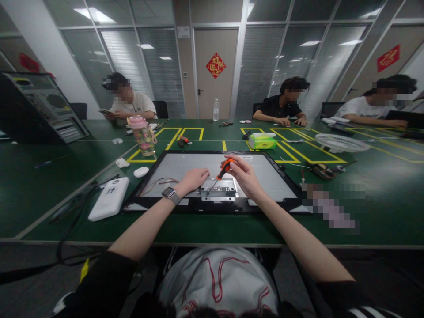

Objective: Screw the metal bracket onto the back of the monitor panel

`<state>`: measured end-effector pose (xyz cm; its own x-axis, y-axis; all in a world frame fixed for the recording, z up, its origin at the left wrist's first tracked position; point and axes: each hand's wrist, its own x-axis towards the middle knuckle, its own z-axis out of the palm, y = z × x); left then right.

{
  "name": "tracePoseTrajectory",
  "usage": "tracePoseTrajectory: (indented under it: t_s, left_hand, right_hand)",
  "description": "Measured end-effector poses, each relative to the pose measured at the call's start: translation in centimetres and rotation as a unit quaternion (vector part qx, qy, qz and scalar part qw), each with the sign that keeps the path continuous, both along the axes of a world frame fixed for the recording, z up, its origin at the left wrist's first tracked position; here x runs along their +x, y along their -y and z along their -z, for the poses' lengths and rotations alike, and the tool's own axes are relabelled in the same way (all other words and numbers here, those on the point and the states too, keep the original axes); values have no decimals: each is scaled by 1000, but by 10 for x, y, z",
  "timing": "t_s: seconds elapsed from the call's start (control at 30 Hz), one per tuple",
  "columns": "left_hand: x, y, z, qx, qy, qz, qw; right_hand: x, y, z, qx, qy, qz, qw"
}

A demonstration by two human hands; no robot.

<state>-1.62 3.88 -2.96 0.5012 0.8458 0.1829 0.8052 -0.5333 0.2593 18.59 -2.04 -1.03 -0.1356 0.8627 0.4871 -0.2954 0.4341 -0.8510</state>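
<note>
A flat display panel (271, 176) with a black frame lies on the table in front of me. On its near middle sits a silver metal box (221, 187) with slots. My right hand (245, 174) is closed around an orange and black screwdriver (225, 168), whose shaft slants down to the left and its tip reaches the box. My left hand (194, 180), wearing a watch (169, 193), lies at the box's left side, its fingers curled together against the box's upper left edge. Thin wires (162, 180) run across the panel left of that hand.
A white power bank (109, 198) and a pink-lidded bottle (143, 137) stand left of the panel. Beyond it are a green tissue pack (262, 141) and a white fan grille (341, 142). An open computer case (43, 106) is far left. Three people sit across the table (205, 229).
</note>
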Motion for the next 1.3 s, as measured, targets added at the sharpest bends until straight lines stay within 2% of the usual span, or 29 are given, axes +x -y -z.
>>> tracePoseTrajectory:
  t_s: [0.43,0.83,0.97,1.13,1.3]
  left_hand:
    - [-2,-4,6,12,-9,2,1000]
    - [1,-1,1,13,-17,-3,1000]
    - [1,-2,3,16,-16,-6,1000]
    - [0,-3,3,13,-12,-2,1000]
    - [0,-1,3,10,-8,0,1000]
  right_hand:
    - [-1,-1,2,2,-9,-18,1000]
    - [1,-2,0,13,3,-49,999]
    - [1,-3,0,6,-5,-35,999]
    - [-1,-2,2,8,-6,20,1000]
    - [-1,-2,3,-8,-10,9,1000]
